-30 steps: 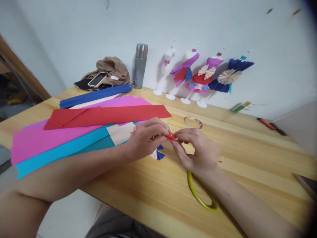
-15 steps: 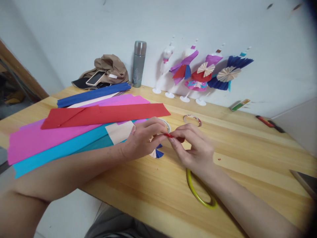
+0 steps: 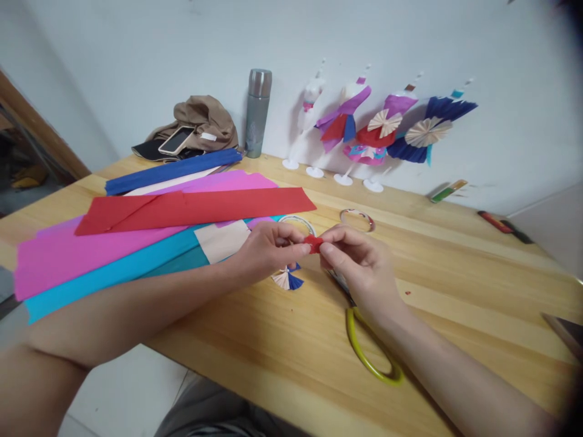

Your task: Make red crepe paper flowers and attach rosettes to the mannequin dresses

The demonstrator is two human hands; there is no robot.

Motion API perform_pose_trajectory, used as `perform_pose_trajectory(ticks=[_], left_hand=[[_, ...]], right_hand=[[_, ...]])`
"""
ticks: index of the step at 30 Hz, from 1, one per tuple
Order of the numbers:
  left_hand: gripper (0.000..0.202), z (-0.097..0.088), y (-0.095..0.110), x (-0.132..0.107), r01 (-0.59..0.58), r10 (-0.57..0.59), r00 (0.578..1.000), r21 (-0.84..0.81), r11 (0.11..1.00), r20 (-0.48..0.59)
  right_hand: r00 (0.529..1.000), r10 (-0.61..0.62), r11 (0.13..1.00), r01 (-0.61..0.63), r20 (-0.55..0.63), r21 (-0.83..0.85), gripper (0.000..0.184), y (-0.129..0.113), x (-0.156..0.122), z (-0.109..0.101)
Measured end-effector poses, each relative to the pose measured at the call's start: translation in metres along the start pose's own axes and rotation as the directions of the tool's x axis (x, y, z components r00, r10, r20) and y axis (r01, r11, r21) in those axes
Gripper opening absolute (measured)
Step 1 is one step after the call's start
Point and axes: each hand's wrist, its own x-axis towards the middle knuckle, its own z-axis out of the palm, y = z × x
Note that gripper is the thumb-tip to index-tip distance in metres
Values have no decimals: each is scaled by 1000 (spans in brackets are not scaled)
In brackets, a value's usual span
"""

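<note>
Above a pale wood tabletop [image 3: 273, 358], a person pinches a small piece of red paper [image 3: 313, 244] between two bare hands, just beyond and to the left of a pair of yellow-handled scissors [image 3: 352, 331]. The left hand [image 3: 266, 252] grips the piece's left edge, thumb pressed to fingers; the right hand [image 3: 362, 267] holds the opposite edge in a similar narrow pinch, partly covering the scissors below. Left of the scissors lies a pleated cream-and-blue bow [image 3: 283, 281]; beyond them sit a white ring [image 3: 291, 218] and a red-and-white ring [image 3: 370, 223]. Farther left of the scissors, a red strip [image 3: 204, 209] rests across pink sheets [image 3: 59, 258], near turquoise paper [image 3: 113, 273] topped by a cream scrap [image 3: 221, 240]. Well beyond the scissors, along the wall, stand a grey flask [image 3: 257, 118] and four small figures [image 3: 385, 124] on white stands, three dressed in bright colours.
</note>
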Motion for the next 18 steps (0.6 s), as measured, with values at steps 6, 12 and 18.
perform_pose_trajectory(ticks=[6, 12, 18], left_hand=[[15, 0, -1, 2, 97, -97, 995, -52, 994, 10], [16, -1, -6, 5, 104, -104, 995, 22, 994, 10], [14, 0, -4, 4, 47, -46, 999, 113, 992, -14]], right_hand=[[995, 102, 990, -100, -18, 101, 21, 8, 4, -3], [991, 119, 986, -125, 61, 110, 21, 8, 6, -3], [974, 208, 973, -216, 87, 83, 23, 8, 8, 0]])
